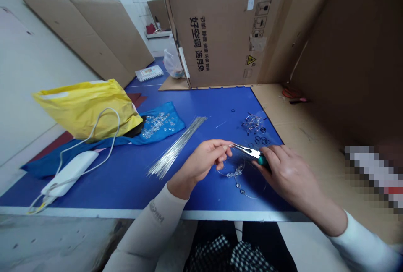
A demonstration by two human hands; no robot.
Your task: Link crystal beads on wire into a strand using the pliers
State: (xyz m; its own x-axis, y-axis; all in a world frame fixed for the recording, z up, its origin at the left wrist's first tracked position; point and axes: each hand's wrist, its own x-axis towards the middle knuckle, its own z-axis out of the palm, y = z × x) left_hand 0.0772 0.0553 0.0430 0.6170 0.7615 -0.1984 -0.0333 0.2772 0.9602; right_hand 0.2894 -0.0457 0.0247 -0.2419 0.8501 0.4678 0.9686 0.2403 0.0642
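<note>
My right hand (288, 173) is closed round needle-nose pliers (252, 152) with a green handle. The pliers' narrow jaws point left and reach the fingertips of my left hand (209, 158). There my left thumb and forefinger pinch a thin wire, mostly hidden by the fingers. Just below both hands is a strand of clear round beads (238, 174) on thin curved wire. To the left of my left hand a bundle of straight silvery wires (178, 148) lies on the blue tabletop (208, 100).
Beyond my right hand lie a heap of beaded wire pieces (252, 123) and dark rings (262, 140). Loose clear beads (157, 123) rest on blue cloth beside a yellow bag (91, 110). A white power strip (69, 175) trails its cord. Large cardboard box (226, 28) walls stand behind.
</note>
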